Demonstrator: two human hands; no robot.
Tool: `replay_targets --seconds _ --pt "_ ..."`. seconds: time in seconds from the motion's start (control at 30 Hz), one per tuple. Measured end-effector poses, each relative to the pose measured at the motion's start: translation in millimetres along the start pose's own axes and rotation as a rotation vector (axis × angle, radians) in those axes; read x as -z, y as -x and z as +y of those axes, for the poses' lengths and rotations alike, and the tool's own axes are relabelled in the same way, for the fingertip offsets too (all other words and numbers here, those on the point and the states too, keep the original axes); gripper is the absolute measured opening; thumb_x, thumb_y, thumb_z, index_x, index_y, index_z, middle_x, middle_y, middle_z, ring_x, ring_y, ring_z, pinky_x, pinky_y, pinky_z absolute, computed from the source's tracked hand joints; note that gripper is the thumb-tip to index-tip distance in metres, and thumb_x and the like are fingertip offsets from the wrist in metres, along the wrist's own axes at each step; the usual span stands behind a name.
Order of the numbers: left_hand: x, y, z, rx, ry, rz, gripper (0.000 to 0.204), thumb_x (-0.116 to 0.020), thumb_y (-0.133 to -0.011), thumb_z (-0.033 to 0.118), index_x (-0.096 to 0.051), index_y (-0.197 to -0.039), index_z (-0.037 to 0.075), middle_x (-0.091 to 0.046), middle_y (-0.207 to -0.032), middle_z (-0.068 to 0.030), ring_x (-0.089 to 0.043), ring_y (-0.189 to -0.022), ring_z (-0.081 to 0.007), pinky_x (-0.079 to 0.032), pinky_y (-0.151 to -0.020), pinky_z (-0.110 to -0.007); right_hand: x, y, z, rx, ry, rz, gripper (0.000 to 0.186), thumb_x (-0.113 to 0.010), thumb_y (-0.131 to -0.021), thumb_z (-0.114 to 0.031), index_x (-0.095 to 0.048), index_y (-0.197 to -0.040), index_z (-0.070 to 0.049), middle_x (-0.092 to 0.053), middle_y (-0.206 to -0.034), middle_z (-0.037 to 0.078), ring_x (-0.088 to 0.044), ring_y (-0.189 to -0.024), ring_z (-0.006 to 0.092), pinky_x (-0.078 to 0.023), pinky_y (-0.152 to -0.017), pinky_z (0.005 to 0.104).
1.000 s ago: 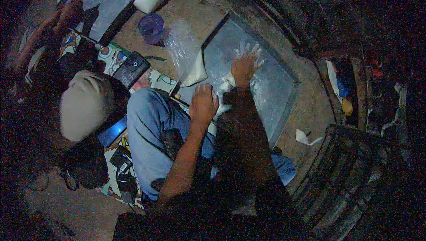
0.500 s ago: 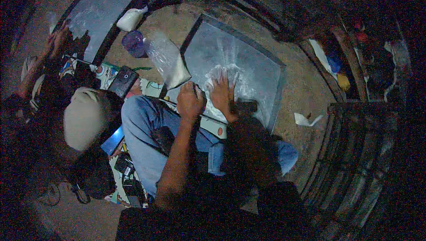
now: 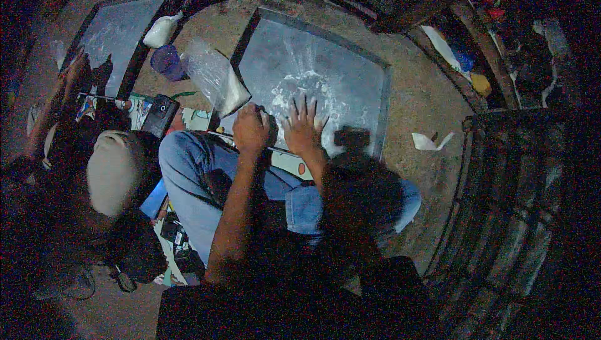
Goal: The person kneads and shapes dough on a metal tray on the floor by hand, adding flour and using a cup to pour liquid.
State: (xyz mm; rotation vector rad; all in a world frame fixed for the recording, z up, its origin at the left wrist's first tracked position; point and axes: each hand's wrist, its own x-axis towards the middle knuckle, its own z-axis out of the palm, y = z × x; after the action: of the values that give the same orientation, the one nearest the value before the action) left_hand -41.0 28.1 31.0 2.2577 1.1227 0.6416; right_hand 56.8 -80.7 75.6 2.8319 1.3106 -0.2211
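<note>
Over the near part of a dark-framed grey panel [image 3: 343, 58], my right hand [image 3: 303, 128] is open, its fingers spread wide. Just beyond its fingertips lies a patch of white powder [image 3: 299, 82], smeared across the surface. I cannot tell whether the palm touches the panel. My left hand [image 3: 251, 130] is closed in a fist by the panel's near left corner; whatever it holds, if anything, is hidden. Close to this fist lies a clear plastic bag [image 3: 210, 74] with white powder in its lower end [image 3: 235, 95].
Left of the bag stand a purple cup [image 3: 166, 63] and a tied white bag [image 3: 161, 31]. A black phone [image 3: 161, 115] lies near my knee. Another person's hand [image 3: 76, 72] is by a second framed panel [image 3: 119, 30]. White scrap [image 3: 432, 141] lies at right.
My right hand has drawn back toward me off the powder, and its fingers have spread. The powder patch shows more fully. My left fist stays closed. The whole view has shifted slightly.
</note>
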Motion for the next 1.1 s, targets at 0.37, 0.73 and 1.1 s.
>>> replay_targets --seconds 0.37,0.73,1.1 --pt "26 1 23 0.026 0.015 -0.115 0.029 -0.060 -0.079 0.023 -0.053 -0.099 0.005 -0.058 -0.093 -0.0158 -0.056 -0.091 -0.0346 -0.047 -0.079 -0.044 -18 -141 17 0.023 0.142 0.495 0.057 -0.041 -0.092 -0.046 -0.041 -0.138 -0.011 -0.021 -0.151 0.018 -0.018 -0.139 0.0390 -0.012 -0.105 0.0656" --pt "24 -4 20 0.101 -0.067 -0.068 0.023 -0.055 -0.085 0.024 -0.053 -0.095 0.004 -0.058 -0.087 -0.0174 -0.059 -0.083 -0.0362 -0.048 -0.073 -0.046 -34 -211 34 0.172 0.109 0.581 0.054 -0.040 -0.093 -0.045 -0.046 -0.134 -0.011 -0.025 -0.150 0.016 -0.021 -0.138 0.0348 -0.015 -0.107 0.0628" --pt "22 -4 22 0.116 -0.060 -0.019 0.025 -0.056 -0.084 0.026 -0.055 -0.097 0.004 -0.060 -0.090 -0.0189 -0.060 -0.085 -0.0375 -0.048 -0.073 -0.048 -61 -75 83 0.246 0.070 0.307 0.054 -0.043 -0.092 -0.041 -0.039 -0.139 -0.014 -0.019 -0.153 0.010 -0.015 -0.140 0.0359 -0.011 -0.109 0.0585"
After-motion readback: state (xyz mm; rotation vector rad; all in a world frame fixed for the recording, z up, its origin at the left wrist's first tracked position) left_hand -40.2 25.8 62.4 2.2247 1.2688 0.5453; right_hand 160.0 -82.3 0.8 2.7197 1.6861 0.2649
